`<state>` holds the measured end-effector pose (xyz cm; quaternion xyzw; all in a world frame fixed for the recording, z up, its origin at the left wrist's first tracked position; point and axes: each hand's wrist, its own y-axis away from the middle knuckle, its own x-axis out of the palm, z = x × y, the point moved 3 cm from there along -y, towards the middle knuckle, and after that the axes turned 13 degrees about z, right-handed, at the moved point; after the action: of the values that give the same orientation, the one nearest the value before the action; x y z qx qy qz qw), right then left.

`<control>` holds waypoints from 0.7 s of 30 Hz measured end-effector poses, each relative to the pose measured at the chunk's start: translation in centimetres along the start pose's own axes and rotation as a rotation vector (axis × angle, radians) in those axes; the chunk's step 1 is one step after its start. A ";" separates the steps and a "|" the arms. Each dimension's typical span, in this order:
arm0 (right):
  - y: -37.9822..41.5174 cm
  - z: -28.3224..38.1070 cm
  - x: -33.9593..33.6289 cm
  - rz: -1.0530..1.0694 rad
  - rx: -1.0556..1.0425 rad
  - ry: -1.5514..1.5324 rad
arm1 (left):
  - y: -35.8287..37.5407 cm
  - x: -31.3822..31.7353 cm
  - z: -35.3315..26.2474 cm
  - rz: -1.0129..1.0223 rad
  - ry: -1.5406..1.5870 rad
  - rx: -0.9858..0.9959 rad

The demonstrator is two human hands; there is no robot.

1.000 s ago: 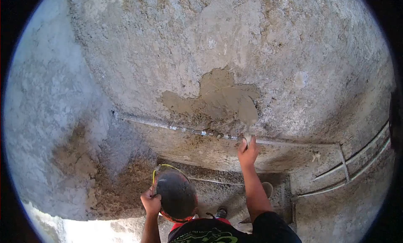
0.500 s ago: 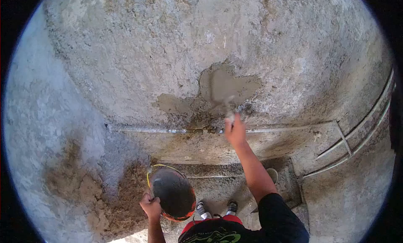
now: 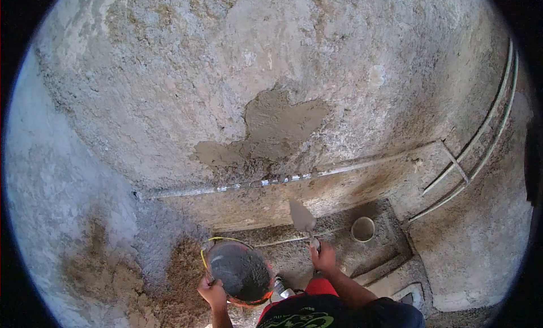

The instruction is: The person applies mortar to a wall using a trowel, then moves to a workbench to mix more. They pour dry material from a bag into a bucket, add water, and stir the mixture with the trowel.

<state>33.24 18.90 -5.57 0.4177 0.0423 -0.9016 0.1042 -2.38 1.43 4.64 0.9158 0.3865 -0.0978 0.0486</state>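
My right hand is closed on the handle of a pointed trowel, its blade tilted up in front of the wall's lower part. My left hand grips the yellow-edged rim or handle of an orange bucket, which holds grey wet mortar. On the rough wall ahead, a darker patch of fresh mortar spreads just above a horizontal pipe. Trowel and wall patch are apart.
A small round container stands on the floor to the right. Curved pipes run up the right side. Heaped sand or rubble lies at the left, against the pale side wall.
My right hand has come down from the wall patch with the trowel, toward the bucket's right side. The bucket stays in my left hand. The view has shifted slightly.
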 end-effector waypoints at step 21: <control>-18.0 -0.3 -17.2 -0.532 -0.355 0.018 | 3.6 7.6 -5.3 -0.134 -0.004 0.091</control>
<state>40.28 39.12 7.13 0.3754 0.3074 -0.8720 -0.0642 6.11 5.14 8.22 0.8890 0.4418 -0.1202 0.0010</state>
